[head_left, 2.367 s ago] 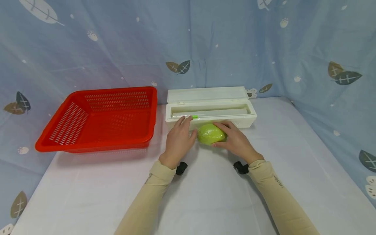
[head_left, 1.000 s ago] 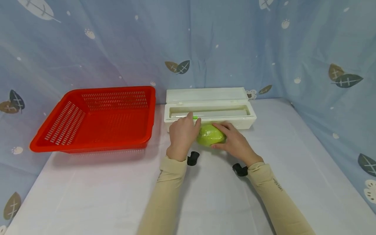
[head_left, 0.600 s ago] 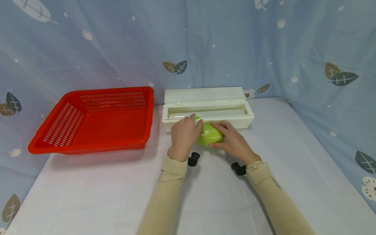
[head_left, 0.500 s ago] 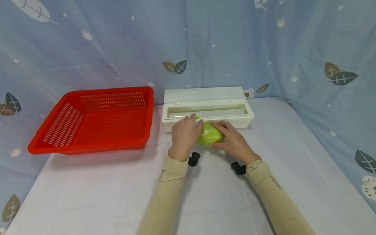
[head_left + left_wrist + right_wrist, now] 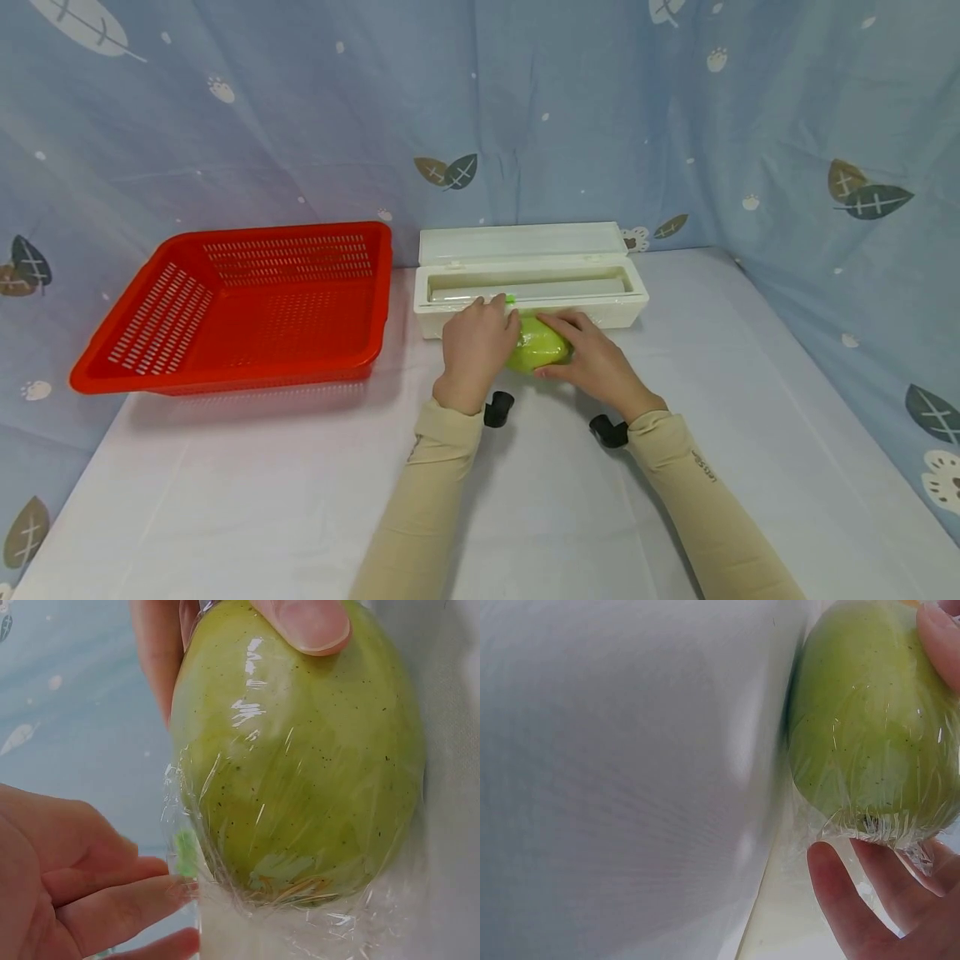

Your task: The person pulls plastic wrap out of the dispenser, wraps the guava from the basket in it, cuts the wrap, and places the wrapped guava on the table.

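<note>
A yellow-green mango [image 5: 537, 343] with dark specks, wrapped in clear cling film [image 5: 262, 892], sits at the front of a white cling film dispenser [image 5: 615, 312]. My right hand [image 5: 600, 358] grips the mango from its right side, thumb in front and fingers behind. My left hand [image 5: 476, 346] is at the dispenser's front edge, to the left of the mango. In the left wrist view its extended fingertips reach up to the small green slide cutter [image 5: 186, 853]. Film stretches between mango and dispenser edge.
The dispenser's lid [image 5: 521, 243] stands open at the back, with a film roll [image 5: 540, 289] inside the box. A red slotted plastic basket [image 5: 360, 371] stands to the left on the white-covered table [image 5: 300, 500]. A patterned blue curtain [image 5: 300, 125] hangs behind.
My left hand has turned and moved rightward along the dispenser's front edge, and the green slide cutter has shifted right with it. The right hand stays around the mango.
</note>
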Action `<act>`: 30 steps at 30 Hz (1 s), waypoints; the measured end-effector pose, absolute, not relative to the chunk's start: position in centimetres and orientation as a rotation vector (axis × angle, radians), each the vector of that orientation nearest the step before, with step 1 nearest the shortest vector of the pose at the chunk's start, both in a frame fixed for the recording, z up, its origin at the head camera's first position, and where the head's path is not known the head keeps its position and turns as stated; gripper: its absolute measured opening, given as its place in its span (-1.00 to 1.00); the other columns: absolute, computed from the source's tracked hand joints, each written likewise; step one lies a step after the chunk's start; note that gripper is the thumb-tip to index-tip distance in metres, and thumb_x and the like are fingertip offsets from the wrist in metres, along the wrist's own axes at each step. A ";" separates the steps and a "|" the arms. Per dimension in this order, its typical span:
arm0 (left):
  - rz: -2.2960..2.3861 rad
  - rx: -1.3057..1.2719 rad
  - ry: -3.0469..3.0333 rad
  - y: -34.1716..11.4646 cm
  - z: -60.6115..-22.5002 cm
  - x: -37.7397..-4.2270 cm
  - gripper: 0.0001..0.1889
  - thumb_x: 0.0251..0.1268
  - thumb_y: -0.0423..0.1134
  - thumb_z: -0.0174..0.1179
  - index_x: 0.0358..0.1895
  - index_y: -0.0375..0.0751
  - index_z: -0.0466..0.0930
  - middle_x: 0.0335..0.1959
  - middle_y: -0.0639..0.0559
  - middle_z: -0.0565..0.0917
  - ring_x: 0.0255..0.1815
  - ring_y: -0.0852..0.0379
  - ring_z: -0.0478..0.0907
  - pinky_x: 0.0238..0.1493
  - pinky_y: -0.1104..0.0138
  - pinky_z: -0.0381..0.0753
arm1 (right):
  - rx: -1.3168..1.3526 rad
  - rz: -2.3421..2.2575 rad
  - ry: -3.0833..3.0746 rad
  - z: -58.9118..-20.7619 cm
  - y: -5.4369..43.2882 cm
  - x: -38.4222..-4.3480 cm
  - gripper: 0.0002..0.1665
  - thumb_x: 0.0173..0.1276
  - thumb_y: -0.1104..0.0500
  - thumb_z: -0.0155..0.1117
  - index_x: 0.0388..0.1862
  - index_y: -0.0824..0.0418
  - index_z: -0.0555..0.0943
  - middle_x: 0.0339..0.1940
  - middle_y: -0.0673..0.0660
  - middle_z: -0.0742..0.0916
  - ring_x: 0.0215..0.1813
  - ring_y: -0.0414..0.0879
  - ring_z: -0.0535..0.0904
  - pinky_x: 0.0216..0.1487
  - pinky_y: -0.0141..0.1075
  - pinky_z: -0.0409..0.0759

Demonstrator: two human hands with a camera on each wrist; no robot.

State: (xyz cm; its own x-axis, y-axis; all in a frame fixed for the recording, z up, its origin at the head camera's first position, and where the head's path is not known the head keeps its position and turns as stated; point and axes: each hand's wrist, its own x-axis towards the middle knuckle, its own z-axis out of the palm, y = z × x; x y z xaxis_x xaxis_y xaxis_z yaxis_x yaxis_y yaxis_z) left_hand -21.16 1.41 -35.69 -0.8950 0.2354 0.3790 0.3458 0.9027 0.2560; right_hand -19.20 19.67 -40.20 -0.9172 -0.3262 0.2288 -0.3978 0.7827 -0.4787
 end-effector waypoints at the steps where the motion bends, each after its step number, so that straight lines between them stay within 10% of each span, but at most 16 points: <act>1: -0.453 -0.438 -2.708 1.4 -35.7 -21.1 -0.75 0.19 -0.19 0.00 -0.21 -0.19 0.62 -0.43 -0.12 0.62 -0.59 0.02 0.52 -0.73 0.25 0.40 | 0.578 0.807 -2.839 -40.2 19.7 -19.2 -0.01 -0.13 -0.10 0.45 0.32 -0.01 0.25 0.15 0.08 0.36 0.05 -0.01 0.39 0.01 -0.09 0.39; 30: -0.529 -0.510 -2.661 2.0 -36.3 -20.8 -0.65 0.08 -0.31 0.06 0.00 -0.14 0.56 -0.25 -0.05 0.66 0.03 -0.06 0.47 -0.42 0.12 0.58 | 0.570 0.807 -2.845 -40.3 19.7 -19.2 -0.01 -0.13 -0.15 0.43 0.33 -0.05 0.24 0.15 0.09 0.36 0.04 -0.01 0.40 0.00 -0.09 0.40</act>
